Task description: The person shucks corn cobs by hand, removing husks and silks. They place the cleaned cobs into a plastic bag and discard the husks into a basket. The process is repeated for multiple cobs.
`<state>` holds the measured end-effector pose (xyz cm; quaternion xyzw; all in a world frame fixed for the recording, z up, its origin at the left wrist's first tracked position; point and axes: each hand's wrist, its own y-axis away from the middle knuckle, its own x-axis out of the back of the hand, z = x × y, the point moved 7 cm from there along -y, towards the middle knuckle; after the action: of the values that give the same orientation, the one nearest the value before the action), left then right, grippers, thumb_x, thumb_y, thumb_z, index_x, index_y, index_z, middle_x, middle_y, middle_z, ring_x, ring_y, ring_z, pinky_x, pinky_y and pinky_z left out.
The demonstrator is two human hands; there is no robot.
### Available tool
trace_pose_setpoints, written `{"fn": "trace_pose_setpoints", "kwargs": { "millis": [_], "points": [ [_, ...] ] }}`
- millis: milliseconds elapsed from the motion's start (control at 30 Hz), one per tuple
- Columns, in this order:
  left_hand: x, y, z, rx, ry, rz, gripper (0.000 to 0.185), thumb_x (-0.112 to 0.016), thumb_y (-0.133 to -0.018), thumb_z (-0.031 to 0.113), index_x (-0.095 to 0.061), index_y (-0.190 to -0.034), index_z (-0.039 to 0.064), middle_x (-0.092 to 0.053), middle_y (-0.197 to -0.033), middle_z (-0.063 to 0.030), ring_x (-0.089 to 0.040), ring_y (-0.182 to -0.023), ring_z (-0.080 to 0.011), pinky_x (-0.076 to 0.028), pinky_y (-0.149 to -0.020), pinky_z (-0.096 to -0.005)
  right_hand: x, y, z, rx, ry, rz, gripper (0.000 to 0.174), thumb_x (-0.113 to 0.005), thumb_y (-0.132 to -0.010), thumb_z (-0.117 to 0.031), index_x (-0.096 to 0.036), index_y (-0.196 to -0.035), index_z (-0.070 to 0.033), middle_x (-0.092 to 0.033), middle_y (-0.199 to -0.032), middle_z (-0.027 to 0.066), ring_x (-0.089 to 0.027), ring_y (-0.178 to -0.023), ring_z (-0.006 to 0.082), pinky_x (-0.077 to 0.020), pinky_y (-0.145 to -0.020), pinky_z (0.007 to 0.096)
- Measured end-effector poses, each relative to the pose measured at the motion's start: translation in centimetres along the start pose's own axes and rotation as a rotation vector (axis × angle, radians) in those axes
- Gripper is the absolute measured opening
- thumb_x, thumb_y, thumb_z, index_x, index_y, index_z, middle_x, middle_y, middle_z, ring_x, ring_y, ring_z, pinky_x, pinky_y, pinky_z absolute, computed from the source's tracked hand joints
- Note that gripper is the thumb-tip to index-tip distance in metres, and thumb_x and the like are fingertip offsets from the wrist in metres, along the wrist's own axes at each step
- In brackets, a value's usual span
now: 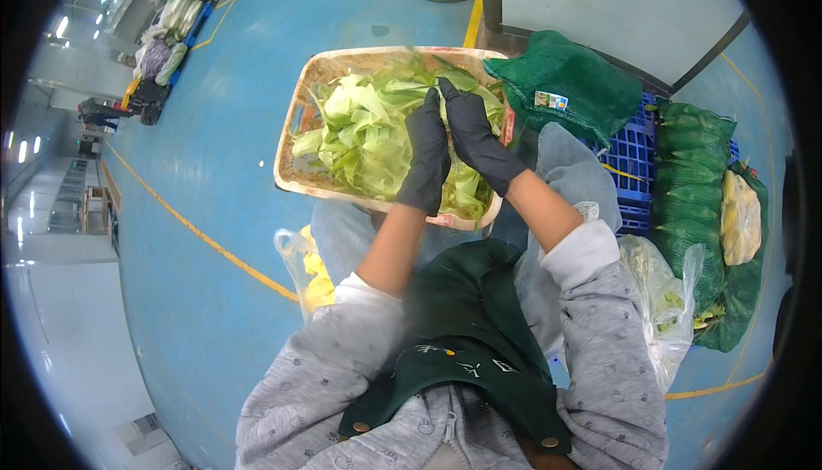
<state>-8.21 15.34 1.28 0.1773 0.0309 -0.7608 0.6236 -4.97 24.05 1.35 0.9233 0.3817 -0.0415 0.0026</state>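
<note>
Both hands wear black gloves and meet over a shallow plastic crate heaped with pale green corn husks. My left hand points away from me, its fingers closed around a piece of green husk. Against it, my right hand grips the same piece from the right, thumb and fingertips near the left fingertips. Whether an ear of corn sits inside the hands is hidden by the gloves. Loose leaves lie under and beside both wrists, and the crate's near rim is close to my knees.
To the right, a green mesh sack rests by blue plastic crates. Beyond is a long mesh sack of corn, with a clear plastic bag nearer me. A bag with yellow contents stands left. Far left, a person is near a loaded pallet.
</note>
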Motion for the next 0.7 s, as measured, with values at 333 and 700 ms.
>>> {"fn": "trace_pose_setpoints", "kwargs": {
  "millis": [333, 700],
  "points": [
    [0.1, 0.6, 2.1, 0.216, 0.367, -0.425, 0.042, -0.038, -0.086, 0.035, -0.045, -0.108, 0.001, -0.053, -0.102, -0.015, -0.053, -0.092, -0.0273, -0.045, -0.079, -0.038, -1.5, 0.1, 2.7, -0.643, -0.92, -0.265, 0.02, -0.055, -0.079, -0.021, -0.055, -0.092, -0.005, -0.059, -0.086, 0.0074, -0.058, -0.072, 0.0182, -0.049, -0.064, 0.0326],
    [1.8, -2.2, -2.7, -0.209, -0.154, 0.046, 0.035, -0.037, -0.089, 0.037, -0.037, -0.115, 0.012, -0.045, -0.107, -0.0032, -0.044, -0.099, -0.0144, -0.038, -0.084, -0.0283, -1.5, 0.5, -0.5, 0.047, -0.101, -0.218, 0.016, -0.053, -0.082, -0.016, -0.056, -0.087, -0.001, -0.055, -0.084, 0.0044, -0.049, -0.077, 0.0113, -0.0396, -0.069, 0.0263]
  ]
}}
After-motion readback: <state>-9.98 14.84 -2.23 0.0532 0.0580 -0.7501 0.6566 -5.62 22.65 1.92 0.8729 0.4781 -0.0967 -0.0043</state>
